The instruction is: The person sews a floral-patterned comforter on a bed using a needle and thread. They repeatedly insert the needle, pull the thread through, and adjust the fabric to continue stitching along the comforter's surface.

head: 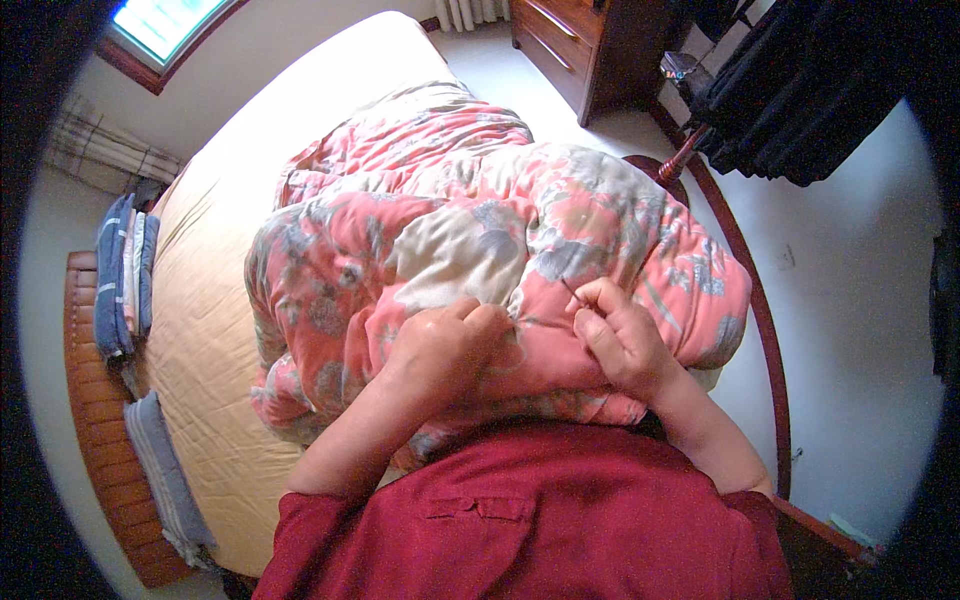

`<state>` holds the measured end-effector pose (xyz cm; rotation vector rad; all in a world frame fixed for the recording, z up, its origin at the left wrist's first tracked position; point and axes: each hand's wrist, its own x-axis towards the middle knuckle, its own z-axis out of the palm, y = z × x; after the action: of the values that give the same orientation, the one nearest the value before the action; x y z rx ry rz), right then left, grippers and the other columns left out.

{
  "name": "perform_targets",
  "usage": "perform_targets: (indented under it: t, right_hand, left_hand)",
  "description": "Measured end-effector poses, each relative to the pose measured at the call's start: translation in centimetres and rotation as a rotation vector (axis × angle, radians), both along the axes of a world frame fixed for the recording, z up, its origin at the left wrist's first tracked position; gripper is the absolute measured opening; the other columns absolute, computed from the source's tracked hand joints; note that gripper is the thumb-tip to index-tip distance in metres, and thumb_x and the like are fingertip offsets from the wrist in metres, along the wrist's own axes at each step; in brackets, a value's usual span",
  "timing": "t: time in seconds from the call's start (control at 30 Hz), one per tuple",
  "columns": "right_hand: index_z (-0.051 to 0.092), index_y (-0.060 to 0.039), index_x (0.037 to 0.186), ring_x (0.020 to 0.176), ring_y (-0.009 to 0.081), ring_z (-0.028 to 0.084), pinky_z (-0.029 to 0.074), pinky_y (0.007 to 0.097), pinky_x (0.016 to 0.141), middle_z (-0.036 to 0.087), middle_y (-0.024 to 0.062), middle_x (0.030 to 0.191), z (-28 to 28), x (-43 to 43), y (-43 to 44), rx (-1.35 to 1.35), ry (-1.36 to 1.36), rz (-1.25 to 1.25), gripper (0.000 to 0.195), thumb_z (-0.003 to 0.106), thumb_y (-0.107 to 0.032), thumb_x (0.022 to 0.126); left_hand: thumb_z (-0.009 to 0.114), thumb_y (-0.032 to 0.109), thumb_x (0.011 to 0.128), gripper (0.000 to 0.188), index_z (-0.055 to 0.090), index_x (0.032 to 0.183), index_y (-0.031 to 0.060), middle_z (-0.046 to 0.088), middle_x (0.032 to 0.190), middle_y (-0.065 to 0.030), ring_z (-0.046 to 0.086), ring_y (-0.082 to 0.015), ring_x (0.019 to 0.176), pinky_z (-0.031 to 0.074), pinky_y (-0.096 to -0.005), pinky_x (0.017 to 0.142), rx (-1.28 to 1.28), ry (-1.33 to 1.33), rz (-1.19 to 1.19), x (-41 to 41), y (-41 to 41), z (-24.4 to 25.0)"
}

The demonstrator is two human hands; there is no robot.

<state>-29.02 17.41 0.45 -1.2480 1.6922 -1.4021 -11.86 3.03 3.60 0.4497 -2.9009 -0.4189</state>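
A thick quilt (450, 259) with a pink, grey and cream floral pattern lies bunched in front of me. My left hand (457, 337) is curled over its near part, thumb and fingers pinching the fabric; the fingertips are partly hidden. To the right of it, my right hand (619, 334) is just above the quilt. Between its thumb and forefinger is a thin, dark, needle-like thing (572, 291), pointing up and left. Whether its tip touches the cloth cannot be made out.
Under the quilt is a bed with a yellowish sheet (202, 300). Folded bedding (116, 277) and a grey-blue pillow (165, 469) lie along the brown headboard (97, 405). A wooden chest of drawers (559, 45) stands beyond; dark cloth (802, 90) hangs at right above the pale floor (847, 300).
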Motion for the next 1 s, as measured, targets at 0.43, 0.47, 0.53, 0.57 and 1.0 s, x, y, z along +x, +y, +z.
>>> perform_targets:
  t: [0.43,0.47,0.53,0.57,1.0]
  right_hand:
    - [0.060,-0.0048,0.104,0.079,0.0312,0.064,0.053,0.0387,0.068,0.064,0.0152,0.088,2.1,1.1,2.2,-0.007,0.432,0.043,0.021,0.057,-0.017,0.086]
    - [0.060,-0.0051,0.104,0.078,0.0309,0.064,0.053,0.0385,0.067,0.064,0.0151,0.087,2.1,1.1,2.3,-0.016,0.439,0.033,0.021,0.057,-0.017,0.086]
    - [0.060,-0.0058,0.104,0.076,0.0305,0.064,0.053,0.0382,0.065,0.064,0.0147,0.085,2.0,1.1,2.4,-0.023,0.454,0.024,0.022,0.057,-0.017,0.086]
    - [0.060,-0.0062,0.104,0.075,0.0303,0.064,0.053,0.0381,0.064,0.064,0.0145,0.085,2.0,1.0,2.4,-0.021,0.462,0.026,0.022,0.057,-0.017,0.086]
    - [0.063,-0.0030,0.099,0.072,0.0283,0.064,0.051,0.0344,0.064,0.063,0.0135,0.079,2.3,0.9,2.4,-0.029,0.414,0.066,0.018,0.060,-0.008,0.082]
  left_hand:
    - [0.062,0.007,0.079,0.010,0.063,0.089,0.0032,0.064,0.078,-0.0140,0.065,-0.0271,0.069,0.052,-0.0340,0.058,0.386,0.299,-0.010,0.1,2.4,-0.1]
    - [0.062,0.005,0.079,0.011,0.062,0.089,0.0025,0.064,0.078,-0.0142,0.065,-0.0273,0.068,0.052,-0.0338,0.057,0.390,0.340,-0.035,0.1,2.5,-0.4]
    - [0.063,0.005,0.078,0.012,0.061,0.089,0.0019,0.063,0.078,-0.0134,0.064,-0.0271,0.067,0.051,-0.0332,0.057,0.375,0.344,-0.041,0.0,2.6,-0.5]
    - [0.063,0.004,0.078,0.012,0.061,0.090,0.0017,0.063,0.078,-0.0130,0.064,-0.0271,0.066,0.051,-0.0328,0.057,0.367,0.346,-0.043,-0.1,2.7,-0.6]
    - [0.065,0.004,0.078,0.016,0.059,0.092,0.0012,0.062,0.073,-0.0123,0.063,-0.0261,0.062,0.050,-0.0322,0.053,0.309,0.410,-0.065,-0.1,3.2,-0.9]
